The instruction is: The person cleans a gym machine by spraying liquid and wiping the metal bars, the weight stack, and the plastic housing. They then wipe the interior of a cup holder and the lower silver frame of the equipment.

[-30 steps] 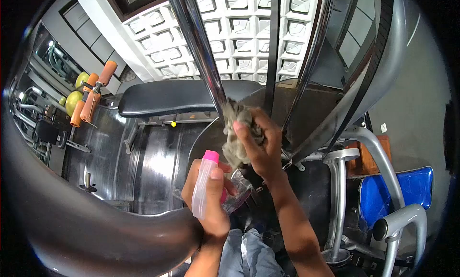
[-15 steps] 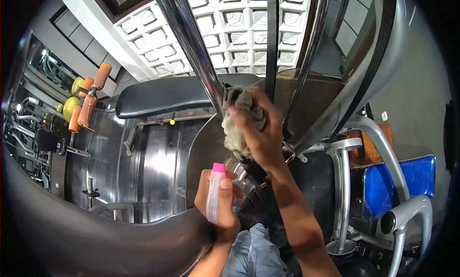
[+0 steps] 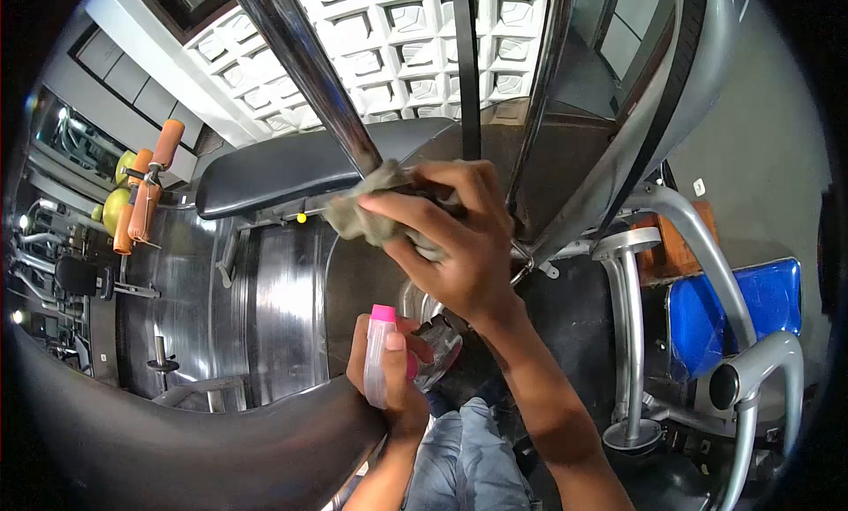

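Observation:
My right hand is closed on a grey-green cloth, which is wrapped against the lower part of a chrome pole. Below it, my left hand grips a clear spray bottle with a pink tip; its transparent body shows to the right of my fingers. A second chrome pole and a black strap stand beyond my right hand.
A black padded bench lies behind the pole. A large dark pad fills the lower left. On the right are grey machine frames and a blue pad. Orange foam rollers stand at the far left.
My right hand and the cloth have shifted left, and the cloth now sits bunched around the pole's front. My left hand still holds the bottle. The whole view has moved slightly.

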A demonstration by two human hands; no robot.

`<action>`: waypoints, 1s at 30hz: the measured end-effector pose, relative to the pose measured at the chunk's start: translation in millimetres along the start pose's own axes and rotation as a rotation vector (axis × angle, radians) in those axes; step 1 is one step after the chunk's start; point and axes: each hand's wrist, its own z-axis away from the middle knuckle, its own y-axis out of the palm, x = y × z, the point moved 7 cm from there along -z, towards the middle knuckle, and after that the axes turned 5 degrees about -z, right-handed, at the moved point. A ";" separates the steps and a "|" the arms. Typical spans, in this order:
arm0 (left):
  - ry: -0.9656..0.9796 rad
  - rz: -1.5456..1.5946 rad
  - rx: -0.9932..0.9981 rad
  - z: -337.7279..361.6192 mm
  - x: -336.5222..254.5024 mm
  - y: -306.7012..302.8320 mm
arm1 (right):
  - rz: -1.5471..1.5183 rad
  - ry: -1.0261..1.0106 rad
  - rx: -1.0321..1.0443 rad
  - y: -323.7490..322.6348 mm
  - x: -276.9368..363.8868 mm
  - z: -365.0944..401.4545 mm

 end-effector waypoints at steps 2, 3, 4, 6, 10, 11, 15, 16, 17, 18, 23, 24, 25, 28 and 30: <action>0.004 -0.004 0.020 0.8 3.4 1.1 | 0.045 0.090 0.050 11.5 -6.9 1.4; 0.004 0.003 0.019 0.4 3.8 1.8 | 0.049 0.085 0.054 11.4 -8.7 6.9; 0.004 0.030 0.026 -0.3 4.4 3.2 | 0.089 0.093 0.114 15.5 -12.5 17.6; -0.007 0.066 0.021 1.1 4.9 3.4 | 0.144 0.116 0.150 26.1 -27.5 44.7; -0.006 0.036 0.017 1.6 1.4 2.9 | 0.161 0.144 0.276 31.4 -41.8 68.4; 0.012 0.027 0.015 0.6 0.7 2.3 | 0.156 0.133 0.284 31.6 -43.3 64.4; -0.008 0.041 0.005 1.2 -0.8 3.2 | 0.159 -0.054 0.137 11.3 -11.7 10.9; -0.013 0.036 0.011 0.9 0.4 2.6 | 0.157 -0.078 0.115 8.0 -5.5 -4.3; -0.019 0.028 0.017 1.1 0.9 1.3 | 0.153 -0.100 0.092 6.2 -0.3 -13.6; -0.024 0.023 0.005 0.7 0.1 -0.6 | 0.150 -0.074 0.086 8.8 0.6 -15.7; 0.023 0.094 0.026 -2.0 -0.3 3.6 | 0.150 0.005 0.177 17.9 -16.0 18.0; 0.023 0.096 0.025 -1.8 -1.0 4.2 | 0.172 0.034 0.224 22.6 -24.3 29.9; 0.013 0.100 0.013 -1.2 -1.7 4.6 | 0.197 0.066 0.270 26.4 -32.8 41.9; 0.005 0.112 0.005 -1.8 0.9 4.6 | 0.178 0.076 0.340 32.7 -49.7 68.8; 0.010 0.119 0.008 -1.9 0.9 3.6 | 0.114 0.092 0.456 33.8 -57.9 78.1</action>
